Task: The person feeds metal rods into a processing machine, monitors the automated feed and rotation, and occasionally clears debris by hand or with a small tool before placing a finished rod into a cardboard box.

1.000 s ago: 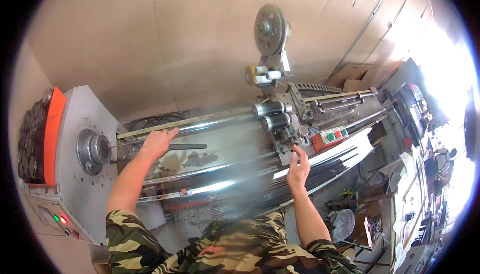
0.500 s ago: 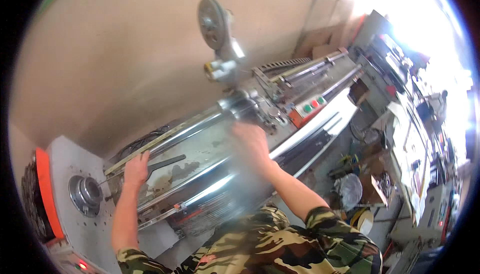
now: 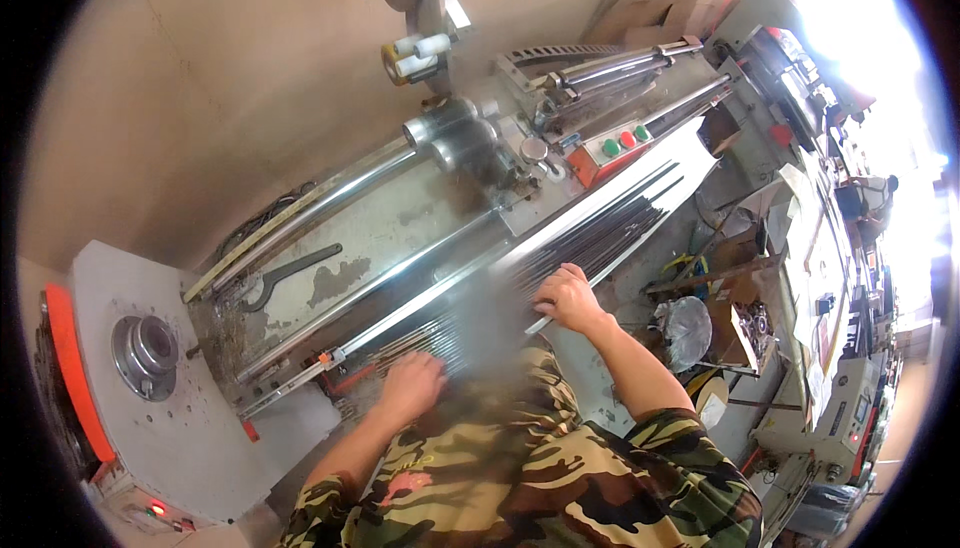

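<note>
My left hand [image 3: 415, 385] is over the near end of a bundle of thin bright metal rods [image 3: 455, 338], with its fingers curled down. What those fingers hold, if anything, is hidden. Beside the near rim of a long white tray, my right hand [image 3: 568, 298] is closed, thumb and fingers drawn together next to many thin dark rods [image 3: 600, 231]. A blurred patch covers the space between the hands, so I cannot make out its grip. A dark hook spanner [image 3: 290, 276] lies on the machine bed, away from both hands.
A round chuck [image 3: 148, 356] sits on the grey headstock at left. Polished rails [image 3: 370, 293] run along the bed to a carriage with steel rollers [image 3: 455, 138] and a button box [image 3: 610, 151]. Cartons, a plastic-wrapped roll [image 3: 688, 331] and a cluttered bench stand at right.
My left hand has left the spanner on the bed and come nearer me, to the rods. My right hand has moved from near the carriage rollers to the tray's near rim.
</note>
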A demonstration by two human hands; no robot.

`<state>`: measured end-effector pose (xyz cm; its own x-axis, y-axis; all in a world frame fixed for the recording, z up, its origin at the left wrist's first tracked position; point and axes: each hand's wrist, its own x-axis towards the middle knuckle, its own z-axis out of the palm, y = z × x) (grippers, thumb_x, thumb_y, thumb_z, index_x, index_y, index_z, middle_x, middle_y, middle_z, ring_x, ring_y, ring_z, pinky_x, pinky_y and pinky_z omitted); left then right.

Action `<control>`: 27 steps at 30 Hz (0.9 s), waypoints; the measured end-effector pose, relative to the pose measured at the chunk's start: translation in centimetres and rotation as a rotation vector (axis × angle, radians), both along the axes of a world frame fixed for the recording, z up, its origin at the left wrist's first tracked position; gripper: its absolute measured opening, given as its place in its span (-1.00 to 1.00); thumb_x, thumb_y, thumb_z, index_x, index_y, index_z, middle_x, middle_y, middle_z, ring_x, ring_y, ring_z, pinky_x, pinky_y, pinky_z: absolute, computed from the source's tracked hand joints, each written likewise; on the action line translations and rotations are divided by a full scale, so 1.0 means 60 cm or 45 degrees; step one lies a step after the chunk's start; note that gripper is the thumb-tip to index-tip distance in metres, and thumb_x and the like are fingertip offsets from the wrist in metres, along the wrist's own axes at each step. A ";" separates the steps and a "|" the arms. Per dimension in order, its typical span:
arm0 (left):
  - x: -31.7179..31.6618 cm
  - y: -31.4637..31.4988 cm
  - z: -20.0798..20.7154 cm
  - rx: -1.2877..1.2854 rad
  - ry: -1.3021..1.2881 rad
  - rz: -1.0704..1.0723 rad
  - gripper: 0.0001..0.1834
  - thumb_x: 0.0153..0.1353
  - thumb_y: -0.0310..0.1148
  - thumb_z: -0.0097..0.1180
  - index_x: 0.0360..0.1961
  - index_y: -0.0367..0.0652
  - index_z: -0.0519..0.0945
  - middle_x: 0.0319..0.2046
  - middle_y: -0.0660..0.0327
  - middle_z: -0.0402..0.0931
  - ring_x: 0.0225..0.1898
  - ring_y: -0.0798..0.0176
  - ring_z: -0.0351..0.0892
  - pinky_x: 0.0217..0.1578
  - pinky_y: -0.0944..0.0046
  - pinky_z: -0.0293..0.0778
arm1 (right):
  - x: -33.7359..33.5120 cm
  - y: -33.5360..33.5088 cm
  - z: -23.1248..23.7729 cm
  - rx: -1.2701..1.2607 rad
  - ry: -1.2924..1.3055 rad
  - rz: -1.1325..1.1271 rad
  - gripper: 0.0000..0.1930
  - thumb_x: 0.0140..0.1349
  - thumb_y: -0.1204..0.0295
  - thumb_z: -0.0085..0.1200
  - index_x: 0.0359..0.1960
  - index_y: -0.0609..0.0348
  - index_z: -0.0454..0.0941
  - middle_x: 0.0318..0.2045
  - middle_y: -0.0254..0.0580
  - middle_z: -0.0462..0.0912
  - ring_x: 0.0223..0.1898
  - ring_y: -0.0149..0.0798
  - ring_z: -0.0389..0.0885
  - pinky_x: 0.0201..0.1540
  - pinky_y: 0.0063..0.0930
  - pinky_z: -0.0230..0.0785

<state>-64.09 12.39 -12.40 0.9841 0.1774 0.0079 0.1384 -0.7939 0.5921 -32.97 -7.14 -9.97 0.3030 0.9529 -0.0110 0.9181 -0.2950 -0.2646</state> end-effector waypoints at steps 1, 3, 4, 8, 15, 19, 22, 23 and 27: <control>0.014 -0.004 0.014 0.071 -0.132 -0.017 -0.88 0.20 -0.36 0.11 -0.30 -0.15 0.60 -0.27 0.10 0.52 -0.14 -0.03 0.54 -0.13 0.00 0.52 | 0.010 -0.015 -0.008 0.007 0.054 -0.002 -0.82 -0.06 0.37 0.40 -0.37 -0.01 0.71 -0.31 -0.36 0.70 -0.11 -0.18 0.61 0.23 -0.11 0.30; 0.051 -0.010 0.011 0.002 -0.078 0.043 -0.83 0.21 -0.35 0.18 -0.21 -0.18 0.62 -0.23 0.10 0.52 -0.15 -0.03 0.55 -0.14 0.02 0.52 | 0.028 -0.026 -0.010 0.040 0.154 0.020 -0.76 -0.08 0.40 0.43 -0.33 0.06 0.71 -0.28 -0.29 0.72 -0.10 -0.14 0.62 0.11 -0.18 0.39; 0.073 -0.016 0.003 -0.035 -0.052 0.078 -0.80 0.22 -0.35 0.22 -0.17 -0.19 0.63 -0.21 0.10 0.52 -0.15 -0.04 0.55 -0.15 0.03 0.52 | 0.040 -0.031 -0.016 0.031 0.212 0.010 -0.76 -0.07 0.40 0.42 -0.32 0.08 0.71 -0.27 -0.26 0.72 -0.10 -0.13 0.63 0.08 -0.20 0.41; 0.192 -0.054 -0.067 0.216 0.024 0.013 -0.87 0.20 -0.43 0.07 -0.27 -0.21 0.61 -0.26 0.08 0.51 -0.16 -0.02 0.58 -0.18 0.02 0.56 | 0.092 -0.047 -0.037 0.017 0.337 -0.102 -0.75 -0.04 0.42 0.40 -0.28 0.14 0.71 -0.27 -0.17 0.71 -0.12 -0.09 0.62 -0.03 -0.26 0.47; 0.262 -0.087 -0.018 0.424 0.396 0.136 -0.88 0.17 -0.42 0.06 -0.35 -0.23 0.59 -0.31 0.06 0.53 -0.20 0.03 0.62 -0.27 0.07 0.60 | 0.177 -0.035 -0.049 0.147 0.193 0.085 -0.79 -0.02 0.44 0.36 -0.30 0.12 0.70 -0.29 -0.20 0.63 -0.17 -0.05 0.56 -0.05 -0.20 0.41; 0.284 -0.078 -0.002 0.607 0.609 -0.014 -0.90 0.13 -0.45 0.08 -0.36 -0.24 0.58 -0.35 0.02 0.59 -0.26 0.04 0.67 -0.31 0.12 0.60 | 0.192 -0.024 -0.026 -0.078 0.140 0.218 -0.78 0.01 0.43 0.34 -0.27 0.14 0.67 -0.27 -0.18 0.62 -0.15 -0.04 0.55 -0.06 -0.17 0.37; 0.283 -0.077 0.066 0.497 0.607 0.080 -0.89 0.13 -0.45 0.09 -0.34 -0.24 0.60 -0.37 0.04 0.59 -0.31 0.04 0.69 -0.32 0.08 0.60 | 0.206 -0.014 0.011 -0.086 0.187 0.354 -0.78 0.07 0.39 0.28 -0.24 0.15 0.66 -0.31 -0.15 0.63 -0.20 -0.01 0.59 -0.11 -0.13 0.40; 0.279 -0.080 0.108 0.502 0.593 0.130 -0.87 0.13 -0.46 0.07 -0.32 -0.24 0.61 -0.39 0.04 0.60 -0.34 0.01 0.70 -0.32 0.05 0.60 | 0.212 -0.013 0.015 -0.064 0.210 0.417 -0.79 0.09 0.37 0.26 -0.24 0.14 0.65 -0.33 -0.15 0.64 -0.23 0.00 0.61 -0.13 -0.12 0.42; 0.256 -0.009 0.154 0.154 0.846 0.099 -0.75 0.07 -0.33 0.22 -0.23 -0.20 0.63 -0.30 0.04 0.67 -0.27 -0.05 0.70 -0.26 -0.02 0.59 | 0.217 0.004 0.012 0.304 0.298 0.624 -0.86 0.21 0.30 0.11 -0.32 0.04 0.63 -0.44 -0.16 0.64 -0.42 -0.01 0.66 -0.41 -0.11 0.51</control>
<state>-48.75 11.82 -3.18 0.7712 0.2840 -0.5697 0.5015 -0.8222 0.2691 -19.94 -6.88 -9.23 -0.1580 0.9654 0.2075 0.8414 0.2416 -0.4834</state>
